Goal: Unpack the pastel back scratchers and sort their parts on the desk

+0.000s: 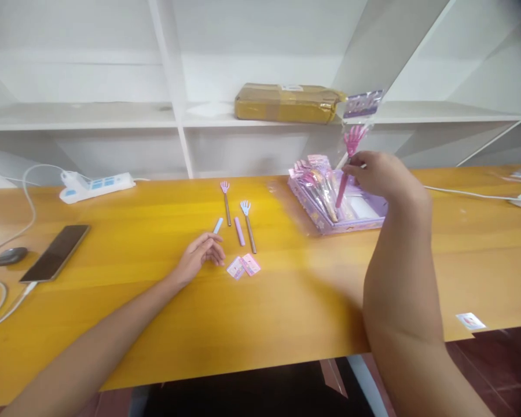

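Above the purple display box [325,230], my right hand [384,176] is closed on a pink hand-shaped back scratcher [355,139] in clear packaging with a purple header card. Several more packaged scratchers [316,182] lie in the box. My left hand [200,255] rests on the table, fingers loosely bent and apart. Beside its fingertips is a light-blue handle piece [217,225], partly hidden. Farther right lie a purple handle piece [239,231], a scratcher with a pink-purple head [226,200] and one with a pale-blue head [248,223]. Two small cards [244,266] overlap nearby.
On the left are a power strip [98,186], a phone [56,252] on a cable and a dark mouse [11,256]. A taped brown parcel [286,104] sits on the white shelf behind. A small card [470,321] lies near the front right edge.
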Demonstrator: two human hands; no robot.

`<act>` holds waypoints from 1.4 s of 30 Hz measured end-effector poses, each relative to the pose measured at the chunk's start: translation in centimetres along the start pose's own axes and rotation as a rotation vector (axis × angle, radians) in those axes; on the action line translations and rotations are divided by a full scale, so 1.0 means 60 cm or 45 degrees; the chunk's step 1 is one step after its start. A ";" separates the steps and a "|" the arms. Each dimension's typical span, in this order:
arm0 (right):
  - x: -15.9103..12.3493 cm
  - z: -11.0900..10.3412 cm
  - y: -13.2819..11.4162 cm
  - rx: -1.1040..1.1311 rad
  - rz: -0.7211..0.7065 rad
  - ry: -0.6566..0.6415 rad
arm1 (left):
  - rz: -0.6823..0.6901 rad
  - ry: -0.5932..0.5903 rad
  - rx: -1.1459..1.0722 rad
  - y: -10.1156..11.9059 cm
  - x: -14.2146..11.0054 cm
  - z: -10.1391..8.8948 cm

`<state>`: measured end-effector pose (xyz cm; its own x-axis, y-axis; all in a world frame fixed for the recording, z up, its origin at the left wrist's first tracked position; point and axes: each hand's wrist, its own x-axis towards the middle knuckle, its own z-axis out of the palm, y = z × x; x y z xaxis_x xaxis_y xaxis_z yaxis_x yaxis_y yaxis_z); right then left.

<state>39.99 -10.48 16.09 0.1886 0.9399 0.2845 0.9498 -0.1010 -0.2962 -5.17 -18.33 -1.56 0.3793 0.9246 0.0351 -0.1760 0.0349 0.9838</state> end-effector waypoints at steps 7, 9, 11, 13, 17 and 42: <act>0.027 0.035 0.047 0.037 0.107 -0.379 | -0.014 -0.019 0.005 0.001 0.000 -0.001; 0.034 0.048 0.052 0.029 0.118 -0.382 | -0.014 -0.017 0.012 0.002 0.000 -0.002; 0.042 0.064 0.057 -0.005 0.145 -0.365 | -0.020 -0.015 0.017 0.001 0.000 -0.003; 0.048 0.077 0.063 -0.034 0.163 -0.342 | -0.026 -0.011 0.020 -0.001 0.001 -0.005; 0.054 0.088 0.078 -0.093 0.164 -0.274 | -0.032 -0.006 0.028 -0.003 0.001 -0.005; 0.057 0.138 0.005 -0.554 -0.096 -0.746 | -0.044 -0.087 0.085 0.000 -0.004 -0.003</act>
<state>38.83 -4.60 9.44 0.0696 0.9572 -0.2808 0.9912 -0.0345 0.1281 -5.41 -18.51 -1.59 0.4455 0.8952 0.0104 -0.1016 0.0391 0.9941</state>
